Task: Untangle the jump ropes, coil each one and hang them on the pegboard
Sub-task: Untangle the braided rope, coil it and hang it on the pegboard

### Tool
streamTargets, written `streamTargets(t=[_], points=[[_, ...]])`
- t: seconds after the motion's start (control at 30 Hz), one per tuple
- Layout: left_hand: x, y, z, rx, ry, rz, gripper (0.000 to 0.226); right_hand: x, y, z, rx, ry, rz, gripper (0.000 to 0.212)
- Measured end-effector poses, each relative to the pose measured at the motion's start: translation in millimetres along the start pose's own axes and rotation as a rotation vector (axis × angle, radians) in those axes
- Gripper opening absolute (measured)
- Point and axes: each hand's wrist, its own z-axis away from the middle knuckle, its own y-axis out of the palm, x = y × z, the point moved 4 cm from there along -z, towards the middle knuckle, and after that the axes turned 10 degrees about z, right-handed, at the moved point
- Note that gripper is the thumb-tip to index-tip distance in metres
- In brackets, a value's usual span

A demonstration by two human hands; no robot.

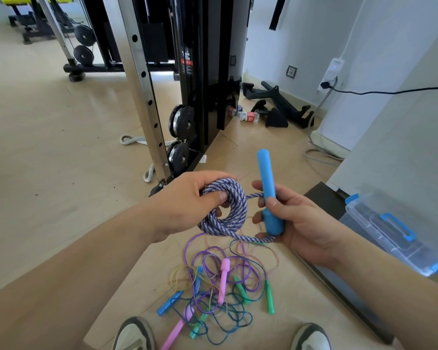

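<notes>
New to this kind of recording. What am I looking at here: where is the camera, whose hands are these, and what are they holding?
There is no machine here: it is one picture from a wide-angle camera worn on a person's head, looking forward and down, so the arms enter from the bottom edge. The left hand grips a coil of purple-and-white braided rope. The right hand holds the rope's blue handle upright, fingers curled round it. Below, on the floor between the person's shoes, lies a tangled pile of thin ropes with pink, green and blue handles. A clear plastic box sits on the right, and gym equipment stands behind. No pegboard is in view.
</notes>
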Motion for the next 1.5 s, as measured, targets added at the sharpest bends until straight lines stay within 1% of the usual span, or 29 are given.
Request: streamTargets(t=[0.13, 0.2, 0.33, 0.4, 0.53, 0.6, 0.67, 0.77, 0.9, 1.0, 1.07, 1.1, 1.2, 1.23, 1.3, 1.33, 1.37, 1.47, 1.5], points=[[1.4, 10.0, 2.1, 0.105, -0.035, 0.057, 0.030, -0.7, 1.4, 1.5, 0.043, -0.007, -0.006, 0.037], [-1.0, 12.4, 1.2, 0.103, -0.022, 0.064, 0.029, -1.9, -0.7, 1.7, 0.028, 0.002, 0.020, 0.034], [-9.1, 9.7, -1.5, 0.027, 0.058, 0.102, 0.032, -10.6, 1.0, 5.4, 0.042, 0.114, 0.286, 0.031], [-13.5, 9.1, -1.6, 0.011, 0.103, 0.043, 0.031, -13.4, 3.6, 5.9, 0.043, 0.167, 0.304, 0.031], [-21.7, 14.8, 1.3, 0.073, 0.148, -0.088, 0.030, -11.7, 6.7, 6.7, 0.089, 0.234, 0.432, 0.032], [-23.8, 15.9, 2.6, 0.078, 0.157, -0.140, 0.030, -11.0, 8.1, 6.2, 0.102, 0.216, 0.531, 0.034], [-23.1, 12.9, 1.8, 0.022, 0.179, -0.159, 0.029, -9.1, 6.8, 4.3, 0.072, 0.172, 0.570, 0.038], [-20.9, 8.1, 0.5, -0.076, 0.204, -0.127, 0.028, -4.8, 3.6, 2.4, 0.039, 0.095, 0.518, 0.042], [-18.8, 9.2, 1.1, -0.095, 0.192, -0.006, 0.028, -0.9, 2.2, 2.7, 0.044, 0.007, 0.467, 0.047], [-18.4, 8.9, 1.6, -0.099, 0.177, 0.078, 0.027, 1.8, 0.2, 3.5, 0.050, -0.039, 0.453, 0.046], [-16.8, 9.4, 2.7, -0.060, 0.105, 0.200, 0.028, 4.9, -0.8, 5.3, 0.062, -0.072, 0.415, 0.046], [-16.3, 12.5, 4.5, -0.008, 0.042, 0.306, 0.029, 5.8, -2.7, 6.0, 0.047, -0.087, 0.408, 0.046], [-13.9, 30.1, 11.2, 0.145, -0.157, 0.636, 0.035, 7.6, -10.7, 3.9, -0.060, -0.089, 0.415, 0.048], [-13.1, 36.9, 12.9, 0.173, -0.197, 0.682, 0.036, 7.3, -11.4, 1.7, -0.078, -0.071, 0.418, 0.053], [-10.0, 46.8, 13.8, 0.202, -0.221, 0.683, 0.036, 6.1, -4.8, -1.8, -0.074, -0.037, 0.413, 0.070], [-8.5, 49.6, 13.1, 0.202, -0.212, 0.676, 0.034, 5.7, -1.0, -2.8, -0.079, -0.035, 0.368, 0.076], [-7.2, 51.1, 11.5, 0.190, -0.201, 0.678, 0.033, 7.0, 0.8, -1.8, -0.096, -0.035, 0.261, 0.078], [-7.0, 52.6, 7.9, 0.169, -0.122, 0.617, 0.032, 13.3, -4.9, -2.2, -0.233, -0.032, -0.232, 0.070], [-8.2, 54.0, 8.0, 0.158, -0.079, 0.560, 0.031, 13.3, -7.2, -2.6, -0.263, -0.005, -0.339, 0.065]])
